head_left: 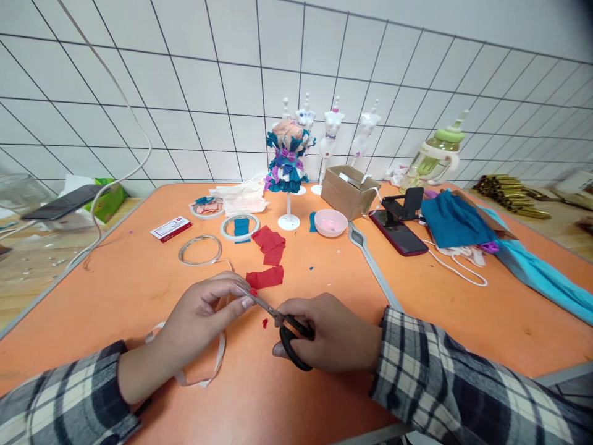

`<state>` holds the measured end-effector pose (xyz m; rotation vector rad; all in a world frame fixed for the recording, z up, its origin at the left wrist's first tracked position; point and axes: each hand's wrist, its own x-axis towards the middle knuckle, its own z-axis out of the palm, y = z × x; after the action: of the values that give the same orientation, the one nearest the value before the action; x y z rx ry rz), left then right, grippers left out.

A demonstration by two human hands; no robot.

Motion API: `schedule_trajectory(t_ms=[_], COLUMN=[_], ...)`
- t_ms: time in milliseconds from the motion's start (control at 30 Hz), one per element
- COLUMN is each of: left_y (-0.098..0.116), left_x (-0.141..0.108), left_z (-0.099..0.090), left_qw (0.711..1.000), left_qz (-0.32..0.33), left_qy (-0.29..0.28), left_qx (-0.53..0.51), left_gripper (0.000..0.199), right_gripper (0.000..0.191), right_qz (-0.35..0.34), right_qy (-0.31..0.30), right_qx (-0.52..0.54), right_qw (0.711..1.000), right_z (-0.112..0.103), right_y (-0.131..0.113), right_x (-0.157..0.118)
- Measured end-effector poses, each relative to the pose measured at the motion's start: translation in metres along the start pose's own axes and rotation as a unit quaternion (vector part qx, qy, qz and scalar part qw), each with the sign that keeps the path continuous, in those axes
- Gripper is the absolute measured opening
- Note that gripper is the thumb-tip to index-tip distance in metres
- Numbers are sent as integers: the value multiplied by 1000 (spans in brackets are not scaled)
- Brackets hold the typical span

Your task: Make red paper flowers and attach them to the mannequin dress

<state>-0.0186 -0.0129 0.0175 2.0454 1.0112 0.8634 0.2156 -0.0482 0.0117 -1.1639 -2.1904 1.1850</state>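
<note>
My right hand (331, 330) is closed around the black handles of a pair of scissors (265, 305), blades pointing left. With thumb and fingertips together, my left hand (199, 315) pinches a small red piece of crepe paper (253, 292) at the blade tips. A thin pale strip runs from a tape roll (180, 252) toward the left hand, and a whitish ribbon (217, 364) curls on the table below it. Just beyond the hands lie a red crepe strip (265, 277) and more red pieces (269, 245). A tiny red scrap (265, 323) rests beneath the scissors.
A ruffled blue and purple dress form (286, 170) stands at the back, with white mannequins (331, 127) behind. Around it are a pink bowl (330, 224), a cardboard box (349, 191), a phone (399, 233), a grey zipper (377, 272) and blue cloth (456, 219).
</note>
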Motion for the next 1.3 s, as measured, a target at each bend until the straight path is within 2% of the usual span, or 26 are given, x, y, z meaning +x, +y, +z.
schedule_trajectory(t_ms=[167, 467, 700, 767, 833, 900, 1000, 1100, 1200, 1300], left_y=[2, 0, -3, -6, -9, -11, -13, -14, -13, -11], left_x=[1, 1, 0, 0, 1, 3, 5, 6, 6, 7], left_z=[1, 0, -1, 0, 2, 3, 3, 3, 3, 2], left_qw=[1000, 999, 1000, 1000, 1000, 999, 989, 975, 970, 972], left_qz=[12, 22, -5, -9, -18, -48, -132, -195, -210, -197], left_qy=[-21, -22, -22, -13, -4, 12, 56, 100, 115, 127], left_qx=[-4, -16, -9, -11, -11, -15, -20, -26, -33, -32], left_gripper=[26, 22, 19, 18, 18, 22, 33, 47, 57, 57], right_gripper=[23, 24, 17, 21, 36, 43, 34, 32, 31, 30], right_qz=[2, -4, -8, 4, 23, 34, 20, 5, 45, 104], right_qy=[-1, 2, 13, 22, 33, 58, 116, 164, 197, 180], right_qx=[-6, -13, -8, -4, 4, -3, -71, -160, -231, -240], right_qw=[1000, 1000, 1000, 1000, 999, 998, 991, 973, 952, 948], right_z=[1, 2, 2, 3, 4, 2, -8, -29, -50, -62], right_y=[-1, 0, 3, 4, 4, 6, 13, 27, 46, 59], right_x=[-1, -1, 1, 2, 3, 4, 7, 11, 15, 19])
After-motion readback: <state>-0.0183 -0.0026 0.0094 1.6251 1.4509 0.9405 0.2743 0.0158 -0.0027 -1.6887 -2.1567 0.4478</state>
